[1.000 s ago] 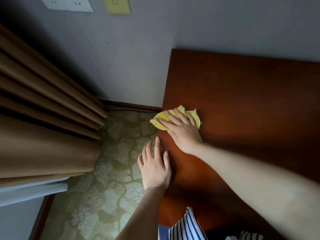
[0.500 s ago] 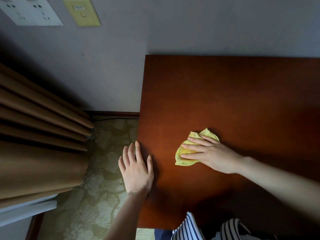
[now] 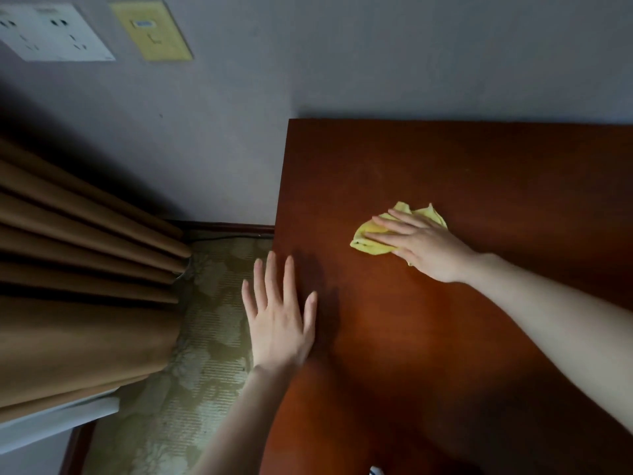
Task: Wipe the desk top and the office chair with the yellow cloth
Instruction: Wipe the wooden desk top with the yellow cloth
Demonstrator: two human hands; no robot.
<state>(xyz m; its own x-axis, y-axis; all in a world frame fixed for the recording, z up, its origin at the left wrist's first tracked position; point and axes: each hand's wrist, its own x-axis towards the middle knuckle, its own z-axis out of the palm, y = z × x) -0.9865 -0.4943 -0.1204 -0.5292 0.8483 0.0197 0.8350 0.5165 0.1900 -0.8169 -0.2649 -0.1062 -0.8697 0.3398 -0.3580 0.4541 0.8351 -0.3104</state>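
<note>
Flat right hand (image 3: 424,245) presses crumpled yellow cloth (image 3: 371,238) on reddish-brown wooden desk top (image 3: 445,337); left hand (image 3: 277,323), at its eight o'clock, lies spread, perhaps touching.

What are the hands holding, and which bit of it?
Nothing is really in a grip. The right hand presses flat on top of the yellow cloth, fingers straight. The left hand rests flat at the left edge of the desk top.

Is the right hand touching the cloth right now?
Touching. The head view shows the right hand lying flat on the cloth, fingers straight across it, on the desk.
</note>
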